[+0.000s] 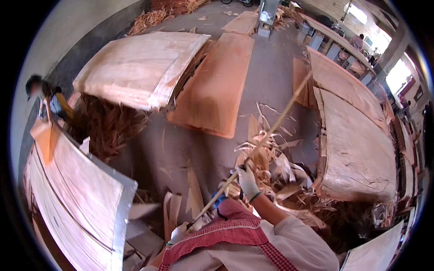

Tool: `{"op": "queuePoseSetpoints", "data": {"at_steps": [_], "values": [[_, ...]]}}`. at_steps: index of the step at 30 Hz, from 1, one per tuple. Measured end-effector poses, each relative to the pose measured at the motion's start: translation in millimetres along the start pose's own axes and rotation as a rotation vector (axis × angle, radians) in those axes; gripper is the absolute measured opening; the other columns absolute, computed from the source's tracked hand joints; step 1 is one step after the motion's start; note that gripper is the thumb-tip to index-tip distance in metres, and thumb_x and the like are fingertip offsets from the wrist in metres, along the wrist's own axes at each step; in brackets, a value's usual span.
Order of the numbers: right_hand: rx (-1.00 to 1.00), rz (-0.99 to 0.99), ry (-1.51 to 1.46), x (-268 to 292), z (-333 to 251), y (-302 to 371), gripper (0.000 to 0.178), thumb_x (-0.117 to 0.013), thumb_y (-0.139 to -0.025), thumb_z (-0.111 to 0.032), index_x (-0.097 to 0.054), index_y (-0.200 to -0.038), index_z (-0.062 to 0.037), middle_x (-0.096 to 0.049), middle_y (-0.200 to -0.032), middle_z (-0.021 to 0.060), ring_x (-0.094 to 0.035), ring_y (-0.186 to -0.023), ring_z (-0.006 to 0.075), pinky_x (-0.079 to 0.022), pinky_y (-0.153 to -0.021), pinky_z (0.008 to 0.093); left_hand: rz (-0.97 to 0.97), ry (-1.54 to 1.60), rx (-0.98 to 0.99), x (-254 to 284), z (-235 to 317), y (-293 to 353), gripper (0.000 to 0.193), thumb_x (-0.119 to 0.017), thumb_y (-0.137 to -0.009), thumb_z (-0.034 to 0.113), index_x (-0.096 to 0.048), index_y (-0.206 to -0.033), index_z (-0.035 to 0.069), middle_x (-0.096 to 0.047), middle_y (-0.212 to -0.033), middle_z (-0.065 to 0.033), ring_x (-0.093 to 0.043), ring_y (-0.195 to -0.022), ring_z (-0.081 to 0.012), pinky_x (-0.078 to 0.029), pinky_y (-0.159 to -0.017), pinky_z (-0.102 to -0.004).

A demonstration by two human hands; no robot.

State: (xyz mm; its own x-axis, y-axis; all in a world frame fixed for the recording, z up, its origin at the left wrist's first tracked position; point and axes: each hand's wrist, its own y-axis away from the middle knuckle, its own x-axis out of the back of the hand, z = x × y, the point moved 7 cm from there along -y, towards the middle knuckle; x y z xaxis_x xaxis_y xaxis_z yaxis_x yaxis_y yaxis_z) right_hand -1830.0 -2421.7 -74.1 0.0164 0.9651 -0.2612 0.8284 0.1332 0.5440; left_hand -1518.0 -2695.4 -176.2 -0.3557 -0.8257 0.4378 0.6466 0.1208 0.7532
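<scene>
A long, thin wooden pole (278, 123) runs slantwise from my waist up toward the far right. My right hand (247, 181), in a pale glove, is closed around it in front of my chest. Lower down, at the near end, my left hand (179, 232) is gloved too and grips the same pole; my apron partly hides it. Curled veneer scraps (266, 151) lie heaped on the floor under and beside the pole. Where the far end rests, if anywhere, I cannot tell; it appears close to the right-hand veneer sheets (302, 83).
Tall veneer stacks stand at far left (140, 67) and right (357, 149). Flat reddish sheets (217, 90) lie mid-floor. At left, another person (54, 101) handles an orange piece (47, 140) over a sheet-covered table (81, 198). A long bench (337, 38) runs along the back right.
</scene>
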Motion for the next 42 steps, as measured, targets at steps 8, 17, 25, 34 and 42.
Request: {"op": "queuePoseSetpoints", "data": {"at_steps": [8, 17, 25, 34, 42], "values": [[0.178, -0.272, 0.159, -116, -137, -169, 0.018, -0.055, -0.095, -0.017, -0.055, -0.111, -0.0077, -0.055, -0.08, -0.0012, -0.048, -0.054, 0.009, -0.04, -0.045, 0.0252, 0.668, -0.007, -0.45, 189, 202, -42, 0.029, -0.061, -0.087, 0.031, -0.058, -0.101, 0.006, -0.061, -0.082, -0.02, -0.06, -0.075, -0.0412, -0.048, -0.066, -0.0466], [-0.152, 0.259, 0.632, 44, -36, -266, 0.02, -0.055, -0.092, -0.014, -0.062, -0.107, -0.0043, -0.061, -0.081, 0.0039, -0.055, -0.072, 0.0125, -0.046, -0.062, 0.0273, 0.595, -0.094, -0.248, 342, 293, -254, 0.033, -0.057, -0.089, 0.035, -0.056, -0.095, 0.002, -0.061, -0.082, -0.0288, -0.058, -0.08, -0.0482, -0.044, -0.069, -0.056], [0.016, 0.478, 0.905, 48, -15, -367, 0.022, -0.066, -0.083, -0.017, -0.06, -0.096, 0.0006, -0.059, -0.072, 0.0052, -0.053, -0.065, 0.0129, -0.044, -0.059, 0.0312, 0.299, 0.359, -0.185, 418, 390, -511, 0.034, -0.06, -0.089, 0.031, -0.061, -0.084, -0.002, -0.055, -0.065, -0.0054, -0.051, -0.059, -0.0145, -0.043, -0.055, -0.0351], [-0.185, 0.337, 0.991, 3, 57, -682, 0.031, -0.064, -0.08, -0.026, -0.066, -0.097, -0.0012, -0.067, -0.092, 0.0236, -0.063, -0.092, 0.04, -0.049, -0.08, 0.0455, 0.152, 0.352, 0.09, 339, 266, -707, 0.036, -0.062, -0.089, 0.033, -0.064, -0.095, -0.002, -0.06, -0.075, -0.0044, -0.052, -0.064, -0.011, -0.044, -0.057, -0.0308], [-0.302, 0.467, 1.153, 72, 221, -849, 0.032, -0.066, -0.079, -0.028, -0.068, -0.1, -0.0031, -0.068, -0.091, 0.0226, -0.066, -0.088, 0.037, -0.05, -0.078, 0.0431, 0.107, 0.524, 0.204, 266, 217, -800, 0.038, -0.06, -0.091, 0.036, -0.058, -0.11, 0.002, -0.053, -0.073, 0.0001, -0.049, -0.063, -0.0075, -0.041, -0.053, -0.0232]]}}
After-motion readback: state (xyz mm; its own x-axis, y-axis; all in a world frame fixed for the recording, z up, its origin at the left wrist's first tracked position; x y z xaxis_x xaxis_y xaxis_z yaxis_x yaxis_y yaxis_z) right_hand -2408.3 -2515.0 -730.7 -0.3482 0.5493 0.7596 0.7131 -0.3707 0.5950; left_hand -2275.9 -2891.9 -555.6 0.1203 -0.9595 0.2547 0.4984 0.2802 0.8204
